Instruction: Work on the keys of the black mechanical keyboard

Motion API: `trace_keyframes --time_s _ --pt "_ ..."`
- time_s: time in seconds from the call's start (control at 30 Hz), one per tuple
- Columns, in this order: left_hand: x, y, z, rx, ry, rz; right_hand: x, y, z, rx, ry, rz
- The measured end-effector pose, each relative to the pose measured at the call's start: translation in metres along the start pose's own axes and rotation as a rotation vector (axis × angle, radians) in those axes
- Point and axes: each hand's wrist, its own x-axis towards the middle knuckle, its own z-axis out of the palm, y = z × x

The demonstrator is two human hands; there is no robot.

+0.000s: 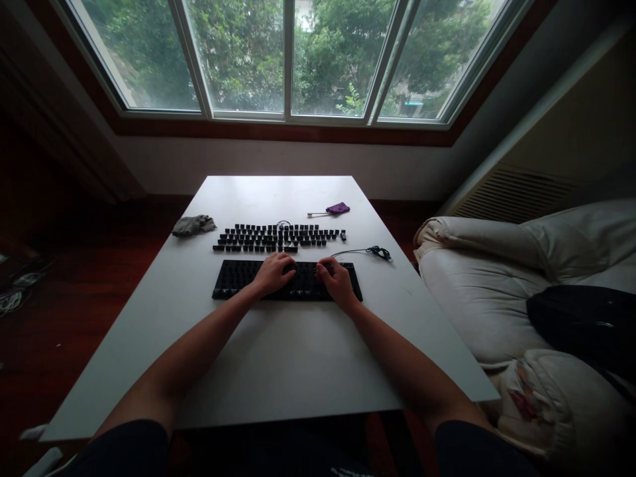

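Note:
A black keyboard (232, 279) lies across the white table in front of me. Over its middle rests my left hand (274, 273), palm down, with thumb and fingers apart and the fingertips at the far edge. To the right, my right hand (336, 279) is closed in a pinch just above the keys. Whatever sits between its fingertips is too small and dark to make out. Beyond the keyboard, loose black keycaps (258, 238) stand in several rows. The keyboard's cable (378, 252) ends in a bundled coil at the right.
A crumpled grey cloth (193, 225) lies at the table's left edge. Further back is a purple cloth or pouch (338, 208) beside a thin brush-like stick (318, 214). A pale sofa (462, 285) with a dark bag (586, 321) stands right of the white table (278, 358).

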Motion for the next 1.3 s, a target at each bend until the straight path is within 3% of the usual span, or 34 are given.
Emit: trace_keyframes --time_s 0.2,0.4,0.6,0.8,1.03,1.3 --pt "-0.03 0.003 -0.008 0.013 -0.127 0.12 0.01 0.001 -0.003 0.134 0.088 0.036" --pt "-0.035 -0.017 -0.02 0.019 -0.091 0.118 0.016 0.004 -0.011 0.117 0.088 0.03" --pt "-0.042 -0.027 -0.026 0.058 -0.011 0.032 0.015 0.005 -0.01 0.071 0.076 0.016" --pt "-0.05 -0.011 -0.015 0.108 0.085 0.0 0.015 0.007 -0.004 0.106 -0.023 0.034" --pt "-0.049 0.018 0.005 0.112 0.039 0.165 0.013 0.01 0.002 0.12 -0.009 0.008" --pt "-0.044 0.016 0.014 0.132 0.022 0.241 0.007 0.001 0.011 0.172 -0.047 -0.121"
